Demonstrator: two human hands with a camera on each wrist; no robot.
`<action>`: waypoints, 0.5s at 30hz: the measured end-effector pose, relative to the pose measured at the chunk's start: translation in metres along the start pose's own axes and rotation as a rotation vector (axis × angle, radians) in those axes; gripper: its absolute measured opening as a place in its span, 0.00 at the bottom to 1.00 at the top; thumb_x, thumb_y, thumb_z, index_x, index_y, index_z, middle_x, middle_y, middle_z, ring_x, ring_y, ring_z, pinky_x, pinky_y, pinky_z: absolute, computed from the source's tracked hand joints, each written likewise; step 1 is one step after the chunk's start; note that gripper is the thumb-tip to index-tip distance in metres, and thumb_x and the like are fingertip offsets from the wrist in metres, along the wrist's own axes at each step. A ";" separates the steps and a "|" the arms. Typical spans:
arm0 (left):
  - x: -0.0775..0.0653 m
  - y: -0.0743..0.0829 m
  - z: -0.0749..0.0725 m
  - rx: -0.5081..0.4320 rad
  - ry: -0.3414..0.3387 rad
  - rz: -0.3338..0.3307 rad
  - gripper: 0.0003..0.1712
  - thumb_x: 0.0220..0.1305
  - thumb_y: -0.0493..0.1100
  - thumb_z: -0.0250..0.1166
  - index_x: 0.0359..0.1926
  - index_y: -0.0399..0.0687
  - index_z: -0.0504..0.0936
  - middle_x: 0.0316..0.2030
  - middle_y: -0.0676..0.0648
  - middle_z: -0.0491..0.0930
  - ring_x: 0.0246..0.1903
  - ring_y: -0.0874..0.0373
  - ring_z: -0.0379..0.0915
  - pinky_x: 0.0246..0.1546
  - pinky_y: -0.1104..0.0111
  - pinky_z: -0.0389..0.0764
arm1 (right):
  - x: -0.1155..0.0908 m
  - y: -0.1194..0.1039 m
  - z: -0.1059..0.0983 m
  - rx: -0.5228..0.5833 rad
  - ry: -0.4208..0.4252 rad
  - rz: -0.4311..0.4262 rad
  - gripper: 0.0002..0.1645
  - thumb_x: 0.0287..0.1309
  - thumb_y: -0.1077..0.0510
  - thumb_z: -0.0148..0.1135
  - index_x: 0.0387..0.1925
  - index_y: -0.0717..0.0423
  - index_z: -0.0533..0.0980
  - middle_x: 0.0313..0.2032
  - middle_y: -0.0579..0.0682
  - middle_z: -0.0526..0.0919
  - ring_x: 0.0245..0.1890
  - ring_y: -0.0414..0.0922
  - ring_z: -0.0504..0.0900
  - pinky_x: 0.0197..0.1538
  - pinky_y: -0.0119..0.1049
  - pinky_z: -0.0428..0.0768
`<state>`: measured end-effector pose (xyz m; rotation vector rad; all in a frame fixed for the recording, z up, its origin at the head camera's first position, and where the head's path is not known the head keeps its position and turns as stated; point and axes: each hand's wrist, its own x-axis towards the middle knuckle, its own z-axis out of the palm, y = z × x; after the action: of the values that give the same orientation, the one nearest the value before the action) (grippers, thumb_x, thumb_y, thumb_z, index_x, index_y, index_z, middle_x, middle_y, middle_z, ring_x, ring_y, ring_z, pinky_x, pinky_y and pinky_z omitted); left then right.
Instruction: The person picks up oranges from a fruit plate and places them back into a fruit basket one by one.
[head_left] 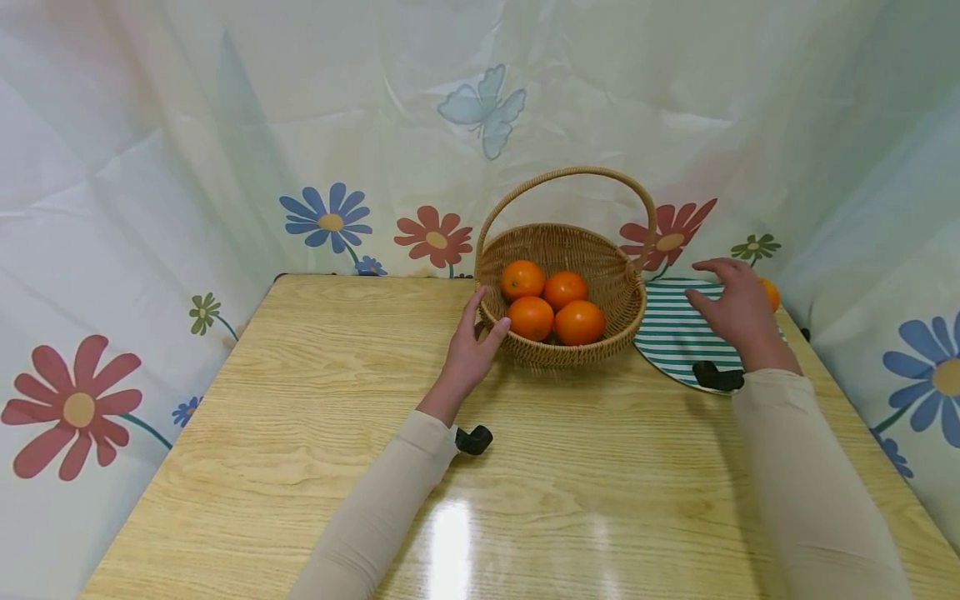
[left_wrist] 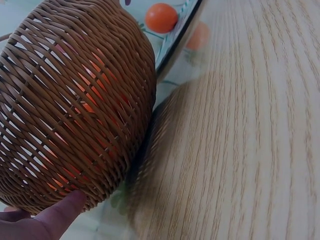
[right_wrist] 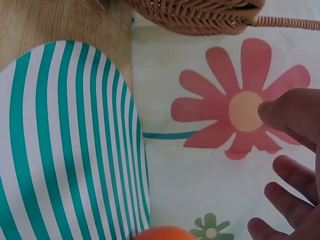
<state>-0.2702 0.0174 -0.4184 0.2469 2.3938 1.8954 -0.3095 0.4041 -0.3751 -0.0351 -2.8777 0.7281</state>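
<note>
A wicker basket (head_left: 562, 354) with a tall handle holds several oranges (head_left: 531, 318) near the back of the table. My left hand (head_left: 468, 350) touches the basket's left front side, thumb and fingers spread and fairly straight. In the left wrist view, the thumb (left_wrist: 65, 210) lies against the woven wall; the other fingers are mostly hidden. To the right, my right hand (head_left: 738, 312) hovers over a round green-and-white striped mat (head_left: 667, 333), fingers apart and nothing between them. Beyond that hand a single orange (head_left: 770, 294) is partly hidden; its top also shows in the right wrist view.
The wooden table (head_left: 300, 400) backs onto a flower-printed sheet (head_left: 360, 100), which also hangs at both sides. The basket's handle (head_left: 570, 171) arches above the oranges. A black wrist mount (head_left: 474, 440) sticks out from the left sleeve, another (head_left: 716, 377) from the right.
</note>
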 end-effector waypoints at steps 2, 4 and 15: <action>-0.005 0.009 -0.002 -0.001 -0.010 -0.004 0.41 0.70 0.59 0.56 0.76 0.69 0.46 0.77 0.54 0.42 0.72 0.40 0.50 0.67 0.51 0.66 | 0.002 0.003 0.000 -0.002 0.004 -0.003 0.31 0.69 0.48 0.52 0.67 0.60 0.64 0.70 0.68 0.57 0.68 0.68 0.54 0.63 0.70 0.61; -0.009 0.016 -0.003 0.005 -0.014 -0.002 0.40 0.71 0.56 0.55 0.76 0.67 0.45 0.77 0.52 0.42 0.73 0.39 0.50 0.67 0.52 0.66 | 0.004 0.006 0.000 -0.001 0.007 -0.001 0.31 0.69 0.49 0.52 0.67 0.61 0.64 0.70 0.69 0.56 0.69 0.68 0.53 0.63 0.70 0.61; 0.005 -0.012 0.001 -0.002 0.016 0.042 0.44 0.65 0.67 0.56 0.76 0.71 0.47 0.76 0.59 0.44 0.72 0.42 0.52 0.68 0.52 0.65 | 0.007 0.017 0.000 0.024 0.038 0.053 0.32 0.69 0.49 0.52 0.69 0.60 0.63 0.70 0.69 0.53 0.69 0.69 0.52 0.65 0.69 0.58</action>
<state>-0.2756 0.0167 -0.4303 0.2846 2.4154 1.9248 -0.3166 0.4194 -0.3819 -0.1213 -2.8415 0.7637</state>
